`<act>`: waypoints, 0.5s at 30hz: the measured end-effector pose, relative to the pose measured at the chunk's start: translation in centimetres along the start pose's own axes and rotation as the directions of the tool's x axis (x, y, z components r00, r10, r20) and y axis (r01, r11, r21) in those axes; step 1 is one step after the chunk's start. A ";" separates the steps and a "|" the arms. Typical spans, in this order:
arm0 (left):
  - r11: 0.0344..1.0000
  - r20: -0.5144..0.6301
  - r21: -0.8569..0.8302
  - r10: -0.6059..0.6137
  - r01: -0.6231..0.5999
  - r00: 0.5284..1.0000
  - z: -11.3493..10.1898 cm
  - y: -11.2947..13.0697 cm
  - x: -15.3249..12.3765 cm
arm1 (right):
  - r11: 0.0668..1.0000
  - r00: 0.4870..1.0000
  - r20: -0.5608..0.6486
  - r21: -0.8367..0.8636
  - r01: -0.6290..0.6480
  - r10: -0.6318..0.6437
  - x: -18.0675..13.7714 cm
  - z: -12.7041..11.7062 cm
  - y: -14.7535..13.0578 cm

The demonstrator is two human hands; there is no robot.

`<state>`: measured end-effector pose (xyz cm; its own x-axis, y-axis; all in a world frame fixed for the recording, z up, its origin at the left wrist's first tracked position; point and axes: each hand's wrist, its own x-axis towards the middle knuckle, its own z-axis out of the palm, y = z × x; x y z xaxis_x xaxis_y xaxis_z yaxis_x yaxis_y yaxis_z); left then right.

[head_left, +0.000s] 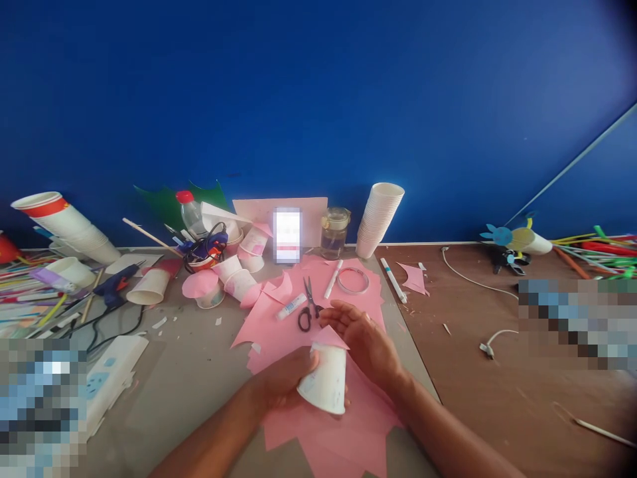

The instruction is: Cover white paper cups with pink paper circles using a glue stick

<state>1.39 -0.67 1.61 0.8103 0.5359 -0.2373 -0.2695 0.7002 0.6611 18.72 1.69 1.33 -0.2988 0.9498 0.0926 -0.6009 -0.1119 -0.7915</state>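
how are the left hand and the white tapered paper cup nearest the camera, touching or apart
Touching: the head view shows the left hand wrapped around the white tapered paper cup, thumb against its side.

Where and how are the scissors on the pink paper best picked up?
Probably by the dark handles of the scissors, coming from the near side: the loops face the camera wearer, while the blades point away toward the blue wall.

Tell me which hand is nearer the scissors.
Right. The right hand is just beside the scissors, at their handles; the left hand is farther off, on their near side, holding the white cup.
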 end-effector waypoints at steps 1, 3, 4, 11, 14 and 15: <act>1.000 0.005 -0.020 -0.019 0.019 1.000 0.0 -0.1 0.1 | 0.999 0.999 0.005 0.024 -0.040 0.040 -0.1 0.3 0.0; 0.996 -0.001 -0.071 -0.055 0.055 0.998 -0.2 -0.3 0.3 | 0.992 0.993 0.011 0.052 -0.119 0.118 -0.4 0.9 0.1; 0.993 -0.009 -0.097 -0.074 0.073 0.997 -0.3 -0.3 0.4 | 0.986 0.988 0.017 0.067 -0.155 0.154 -0.5 1.2 0.1; 0.980 -0.087 -0.183 -0.102 0.084 0.991 0.1 0.2 0.6 | 0.968 0.973 -0.009 0.101 -0.228 0.230 -0.8 1.9 0.3; 0.972 -0.085 -0.216 -0.111 0.090 0.990 0.2 0.2 0.8 | 0.972 0.971 -0.049 0.025 -0.233 0.234 -0.7 1.9 0.4; 0.971 -0.088 -0.224 -0.110 0.088 0.990 0.2 0.2 0.8 | 0.969 0.968 -0.053 0.007 -0.245 0.245 -0.7 1.8 0.5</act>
<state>2.11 -0.18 1.63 0.7857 0.4954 -0.3705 -0.3072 0.8323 0.4614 17.29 0.41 1.94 -0.3971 0.9076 -0.1363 -0.5146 -0.3432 -0.7858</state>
